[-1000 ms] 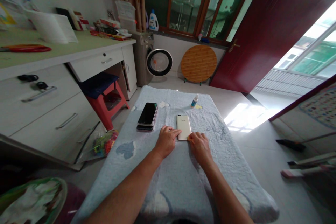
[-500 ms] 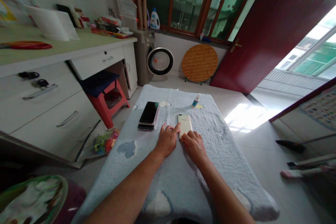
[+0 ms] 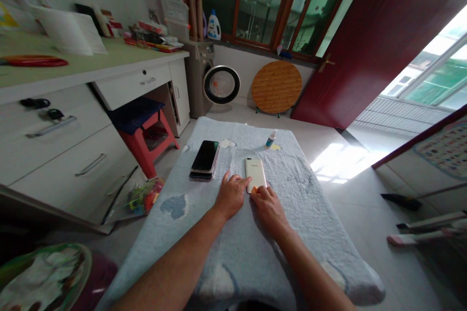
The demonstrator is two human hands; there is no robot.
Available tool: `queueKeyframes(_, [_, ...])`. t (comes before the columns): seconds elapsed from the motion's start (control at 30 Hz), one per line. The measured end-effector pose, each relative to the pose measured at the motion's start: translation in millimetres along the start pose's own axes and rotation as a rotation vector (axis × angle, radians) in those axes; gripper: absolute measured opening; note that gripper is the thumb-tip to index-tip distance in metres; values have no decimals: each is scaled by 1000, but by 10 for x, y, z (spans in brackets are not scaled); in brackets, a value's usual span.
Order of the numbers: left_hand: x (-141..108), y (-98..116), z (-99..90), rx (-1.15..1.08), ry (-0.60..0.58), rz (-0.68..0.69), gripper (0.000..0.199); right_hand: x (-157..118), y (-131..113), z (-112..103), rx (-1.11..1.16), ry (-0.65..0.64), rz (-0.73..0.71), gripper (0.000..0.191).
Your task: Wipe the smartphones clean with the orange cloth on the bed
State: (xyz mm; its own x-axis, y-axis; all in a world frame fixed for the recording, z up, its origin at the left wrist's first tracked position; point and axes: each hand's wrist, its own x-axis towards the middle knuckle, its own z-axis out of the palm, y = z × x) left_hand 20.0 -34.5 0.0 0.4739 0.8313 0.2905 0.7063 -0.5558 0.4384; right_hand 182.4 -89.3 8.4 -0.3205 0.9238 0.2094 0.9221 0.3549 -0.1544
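1. The cloth-covered surface (image 3: 321, 218) is the biggest thing before us. It runs on from our hands to its far edge, and a broad stretch of cloth lies between our right hand and the right edge.
2. Our left hand (image 3: 231, 196) has its grip loosely spread, a fingertip resting on the left edge of the pale phone (image 3: 256, 171), near its lower end; it seems to steady rather than hold.
3. Our right hand (image 3: 268, 205) is at the phone's near end, its grip pinching an orange piece (image 3: 254, 189) against the back. We judge this the nearer hand to the part being worked: the phone stretches straight ahead of the grip, its long axis pointing away from us, with the camera end farthest.
4. The stack of phones (image 3: 205, 156) sits left of the pale one, well apart, leaving a strip of cloth between them.
5. The pale phone lies flat, back up, around the middle of the surface, away from every edge.
6. The small bottle (image 3: 270, 140) stands beyond it, slightly right, near the far edge.
7. The orange piece is smallest, mostly hidden by fingers; we cannot tell its material.
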Motion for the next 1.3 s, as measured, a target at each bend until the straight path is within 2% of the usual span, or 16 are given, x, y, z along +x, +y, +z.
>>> queueKeyframes(0.23, [9,28,-19,-13,17,2,47,-16,-22,-69,28,-30,-74,26])
queueKeyframes(0.4, [-2,31,-27,-27,11,23,42,49,-39,-62,38,-31,-97,19])
queueKeyframes(0.7, [-16,20,-38,-24,1,29,47,-106,294,-212,110,-30,104,30])
queueKeyframes(0.8, [-32,51,-57,-26,11,27,44,-87,352,-271,170,6,162,30])
queueKeyframes(0.9, [-43,84,-71,-9,22,51,33,-35,335,-258,291,66,165,29])
queueKeyframes(1.0, [-38,99,-71,28,17,84,23,15,307,-166,324,72,149,29])
queueKeyframes(1.13, [-19,91,-46,86,17,95,18,155,354,-56,198,56,180,31])
queueKeyframes(1.3, [-1,97,-17,104,45,100,16,534,528,-21,53,-12,163,32])
